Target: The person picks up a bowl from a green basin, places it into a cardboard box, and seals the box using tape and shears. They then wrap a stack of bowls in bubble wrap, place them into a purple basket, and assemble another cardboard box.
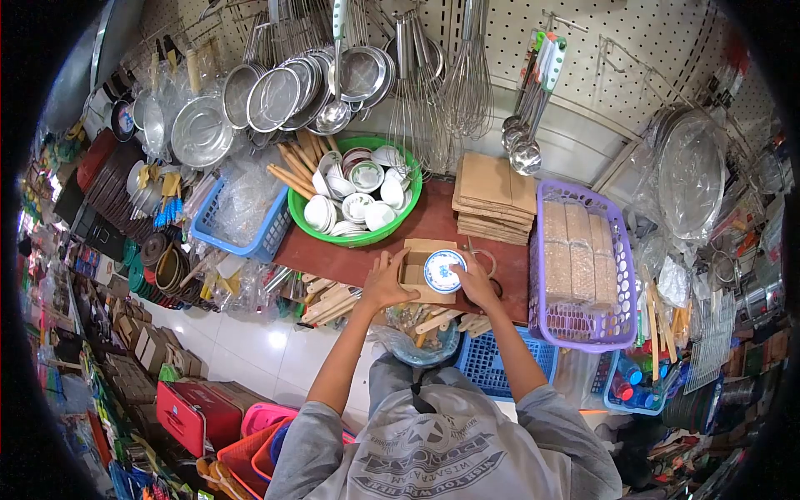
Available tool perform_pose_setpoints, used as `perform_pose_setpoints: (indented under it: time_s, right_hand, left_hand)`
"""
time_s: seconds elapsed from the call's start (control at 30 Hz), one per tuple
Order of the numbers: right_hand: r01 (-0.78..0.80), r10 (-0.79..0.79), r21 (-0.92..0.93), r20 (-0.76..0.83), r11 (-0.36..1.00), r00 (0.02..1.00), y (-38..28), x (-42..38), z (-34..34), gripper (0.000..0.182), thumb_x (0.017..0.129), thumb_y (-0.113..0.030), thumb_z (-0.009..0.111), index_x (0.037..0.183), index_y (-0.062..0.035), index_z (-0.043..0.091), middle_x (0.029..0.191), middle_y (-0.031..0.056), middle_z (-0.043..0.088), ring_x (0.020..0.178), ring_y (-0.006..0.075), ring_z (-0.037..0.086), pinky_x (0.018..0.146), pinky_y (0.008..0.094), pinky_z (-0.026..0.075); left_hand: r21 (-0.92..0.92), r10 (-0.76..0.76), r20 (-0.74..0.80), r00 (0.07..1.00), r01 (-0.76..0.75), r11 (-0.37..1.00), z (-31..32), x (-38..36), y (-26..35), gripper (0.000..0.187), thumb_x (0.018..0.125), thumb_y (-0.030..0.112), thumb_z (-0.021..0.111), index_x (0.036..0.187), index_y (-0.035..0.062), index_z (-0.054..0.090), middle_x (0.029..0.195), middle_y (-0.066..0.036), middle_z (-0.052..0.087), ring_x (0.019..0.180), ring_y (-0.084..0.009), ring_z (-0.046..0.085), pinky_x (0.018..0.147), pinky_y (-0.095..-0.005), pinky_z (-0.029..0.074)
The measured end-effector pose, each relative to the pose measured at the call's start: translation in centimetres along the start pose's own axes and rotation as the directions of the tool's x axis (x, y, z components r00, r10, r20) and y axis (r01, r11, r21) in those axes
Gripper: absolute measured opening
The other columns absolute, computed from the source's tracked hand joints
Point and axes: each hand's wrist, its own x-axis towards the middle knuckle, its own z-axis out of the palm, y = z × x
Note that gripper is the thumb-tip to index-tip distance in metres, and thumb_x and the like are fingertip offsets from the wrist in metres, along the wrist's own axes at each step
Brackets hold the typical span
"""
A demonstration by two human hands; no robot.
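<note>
My left hand grips the left side of a small open cardboard box on the red-brown shelf. Thumb and fingers lie along the box's edge. In my right hand is a small round white dish with a blue pattern, held over the right part of the box. My right thumb rests on its face; the fingers beneath are hidden. Beyond the hands stands a green basin full of small white bowls and dishes and some wooden-handled tools.
Folded cardboard boxes are stacked behind my right hand. A purple basket to the right holds bubble-wrapped packs. Scissors lie close to my right hand. Strainers, whisks and ladles hang above.
</note>
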Motion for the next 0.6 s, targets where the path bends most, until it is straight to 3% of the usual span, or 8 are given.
perform_pose_setpoints:
  time_s: [0.13,0.23,0.33,0.47,0.57,0.6]
  right_hand:
    - [0.023,-0.026,-0.029,-0.072,0.999,0.997,0.5,0.0,0.5,0.043,0.092,-0.023,0.061,0.125,0.0035,0.056,0.112,0.0202,0.067,0.106,0.0292,0.065,0.094,0.0369,0.047]
    - [0.032,-0.032,-0.002,-0.049,0.999,0.998,1.0,0.7,0.4,0.042,0.090,-0.021,0.064,0.123,0.0035,0.058,0.109,0.0192,0.068,0.103,0.0282,0.066,0.091,0.0365,0.048]
    - [0.038,-0.037,-0.035,0.003,0.999,0.999,-0.1,1.2,-0.3,0.039,0.089,-0.020,0.068,0.120,0.0029,0.060,0.108,0.0184,0.069,0.101,0.0267,0.066,0.089,0.0358,0.049]
    - [0.091,-0.089,-0.080,0.026,0.993,0.996,-2.5,1.1,-1.2,0.034,0.088,-0.021,0.069,0.113,0.0023,0.064,0.106,0.0176,0.069,0.099,0.0255,0.067,0.087,0.0354,0.050]
    - [0.201,-0.205,-0.101,-0.029,0.974,0.978,-2.6,1.6,-0.4,0.032,0.087,-0.023,0.071,0.108,0.0013,0.066,0.104,0.0196,0.068,0.092,0.0295,0.068,0.080,0.0393,0.051]
    - [0.187,-0.189,-0.053,-0.029,0.981,0.982,-3.2,1.5,-0.1,0.033,0.087,-0.023,0.071,0.108,0.0013,0.066,0.100,0.0181,0.070,0.088,0.0272,0.069,0.076,0.0378,0.052]
  left_hand:
    - [-0.023,0.053,-0.002,0.999,-0.053,0.998,0.2,0.6,-0.7,0.107,0.057,0.037,0.085,0.149,0.0205,0.034,0.128,-0.017,0.043,0.118,-0.0422,0.048,0.100,-0.0499,0.044]
    - [-0.175,0.061,0.040,0.997,-0.053,0.983,-0.1,1.0,-1.1,0.105,0.059,0.029,0.086,0.149,0.0164,0.034,0.132,-0.020,0.042,0.123,-0.0432,0.047,0.103,-0.0481,0.043]
    - [-0.191,0.008,0.077,0.997,0.007,0.982,0.0,1.6,-0.9,0.105,0.060,0.021,0.087,0.149,0.0138,0.032,0.137,-0.026,0.039,0.128,-0.0456,0.045,0.108,-0.0472,0.040]
    - [-0.219,-0.001,0.101,0.995,0.023,0.975,1.1,2.6,-1.8,0.107,0.060,0.018,0.087,0.150,0.0142,0.029,0.142,-0.033,0.033,0.130,-0.0479,0.042,0.111,-0.0462,0.038]
    - [-0.233,0.015,0.095,0.995,0.007,0.972,1.7,2.9,-2.4,0.108,0.060,0.018,0.088,0.150,0.0139,0.029,0.143,-0.035,0.029,0.129,-0.0495,0.042,0.111,-0.0466,0.038]
    - [-0.246,0.011,0.109,0.994,0.016,0.969,1.6,3.0,-2.4,0.107,0.059,0.018,0.088,0.150,0.0135,0.030,0.143,-0.035,0.029,0.129,-0.0498,0.041,0.111,-0.0469,0.038]
